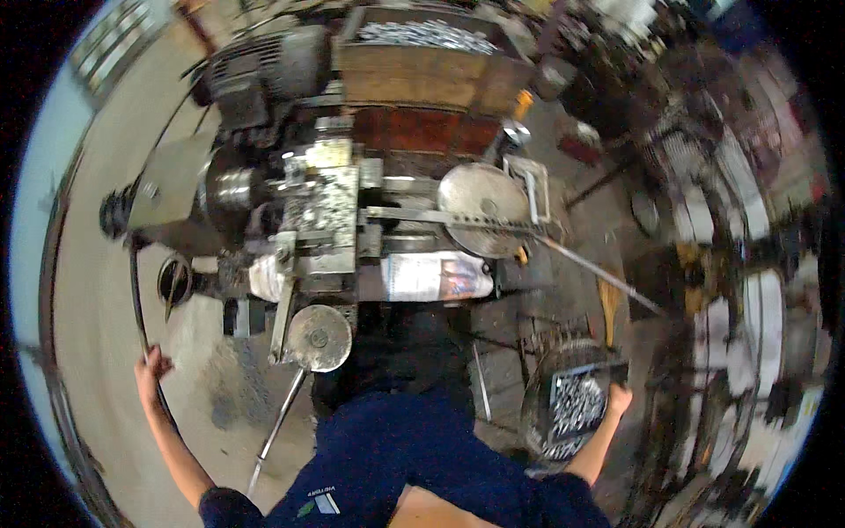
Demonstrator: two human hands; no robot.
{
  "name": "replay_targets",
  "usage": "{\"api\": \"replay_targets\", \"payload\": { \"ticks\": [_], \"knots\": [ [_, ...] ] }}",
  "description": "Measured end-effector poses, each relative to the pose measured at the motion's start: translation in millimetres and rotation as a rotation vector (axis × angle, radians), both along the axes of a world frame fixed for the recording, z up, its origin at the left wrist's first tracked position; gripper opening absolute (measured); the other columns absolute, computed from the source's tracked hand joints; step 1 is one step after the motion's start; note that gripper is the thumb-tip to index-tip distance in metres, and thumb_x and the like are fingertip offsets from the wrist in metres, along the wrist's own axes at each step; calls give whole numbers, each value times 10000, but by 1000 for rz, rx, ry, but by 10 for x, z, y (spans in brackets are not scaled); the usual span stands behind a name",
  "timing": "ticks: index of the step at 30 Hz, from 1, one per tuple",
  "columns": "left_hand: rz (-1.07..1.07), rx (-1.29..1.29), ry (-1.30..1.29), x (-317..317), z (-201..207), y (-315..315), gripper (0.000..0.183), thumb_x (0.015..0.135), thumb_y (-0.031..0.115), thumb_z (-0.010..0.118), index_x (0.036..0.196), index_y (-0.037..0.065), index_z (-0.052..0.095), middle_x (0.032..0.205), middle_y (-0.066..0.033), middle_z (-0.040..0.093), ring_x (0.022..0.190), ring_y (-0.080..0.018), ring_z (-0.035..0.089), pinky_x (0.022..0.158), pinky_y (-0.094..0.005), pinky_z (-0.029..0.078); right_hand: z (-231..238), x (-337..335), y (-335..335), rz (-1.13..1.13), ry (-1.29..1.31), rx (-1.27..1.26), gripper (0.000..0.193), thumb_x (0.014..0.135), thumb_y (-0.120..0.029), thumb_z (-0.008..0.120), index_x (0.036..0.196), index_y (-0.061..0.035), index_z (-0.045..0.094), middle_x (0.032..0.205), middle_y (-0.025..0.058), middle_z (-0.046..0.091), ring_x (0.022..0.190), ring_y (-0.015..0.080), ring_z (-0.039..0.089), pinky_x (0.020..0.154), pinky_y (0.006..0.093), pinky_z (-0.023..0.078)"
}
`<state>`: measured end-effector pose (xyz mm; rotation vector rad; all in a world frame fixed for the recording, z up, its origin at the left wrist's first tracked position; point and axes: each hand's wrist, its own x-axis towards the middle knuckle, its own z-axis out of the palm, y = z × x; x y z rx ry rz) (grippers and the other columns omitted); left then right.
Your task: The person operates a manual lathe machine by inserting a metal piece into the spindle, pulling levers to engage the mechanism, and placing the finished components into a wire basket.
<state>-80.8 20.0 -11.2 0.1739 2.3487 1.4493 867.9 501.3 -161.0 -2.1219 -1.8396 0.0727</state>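
Observation:
My left hand (pixel 154 368), out at the left, is closed around a thin dark rod (pixel 137 295) that runs down from the end of the machine. Whether this is a stiff lever or a cable is hard to tell. At the lower right my right hand (pixel 620 400) grips the edge of a dark tray (pixel 606 368) filled with small shiny metal pieces (pixel 576 405). The tray is over a round basket-like container (pixel 531 409). In front of me stands the metalworking machine (pixel 330 207), its slide covered with metal chips.
Two round metal discs (pixel 320 339) (pixel 484 201) with long handles jut from the machine. Behind it are a motor (pixel 268 70) and a wooden crate (pixel 431 75) of metal pieces. A white printed bag (pixel 431 275) lies along the front. Blurred clutter fills the right side.

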Motion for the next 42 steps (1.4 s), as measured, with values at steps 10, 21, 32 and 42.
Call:
{"api": "replay_targets", "payload": {
  "ticks": [10, 21, 32, 42],
  "knots": [
    [38, 10, 57, 163, 126, 25, 347, 791, 250, 607, 969, -43, 557, 665, -86, 577, 597, -149, 595, 552, -274, 506, 1883, -4239, 601, 826, 1052, 99, 502, 579, 64, 417, 1048, 50, 595, 1146, 122, 507, 1085, 260, 500, 917, 360, 410],
    [3, -721, 438, 693, 296, -211, 332, 692, 218, 645, 879, -23, 514, 727, -230, 569, 723, -394, 566, 631, -448, 437, 2710, -7837, -355, 1855, -77, 177, 341, 520, -210, 611, 805, -31, 662, 982, 159, 533, 956, 300, 504, 844, 345, 430],
    [125, -656, 464, 679, -100, -439, 347, 721, 180, 642, 978, -20, 523, 759, -238, 580, 756, -406, 563, 647, -463, 435, 2317, -8390, -472, 1649, -76, -35, 299, 541, -164, 627, 755, 45, 632, 960, 218, 541, 944, 346, 517, 828, 380, 455],
    [93, -761, 456, 630, 152, -316, 239, 728, 130, 609, 900, -18, 537, 728, -234, 579, 742, -411, 560, 656, -471, 438, 2392, -8556, -473, 1515, 232, -115, 265, 534, -199, 576, 640, 42, 598, 942, 271, 576, 1005, 384, 522, 823, 390, 435]
  ]
}}
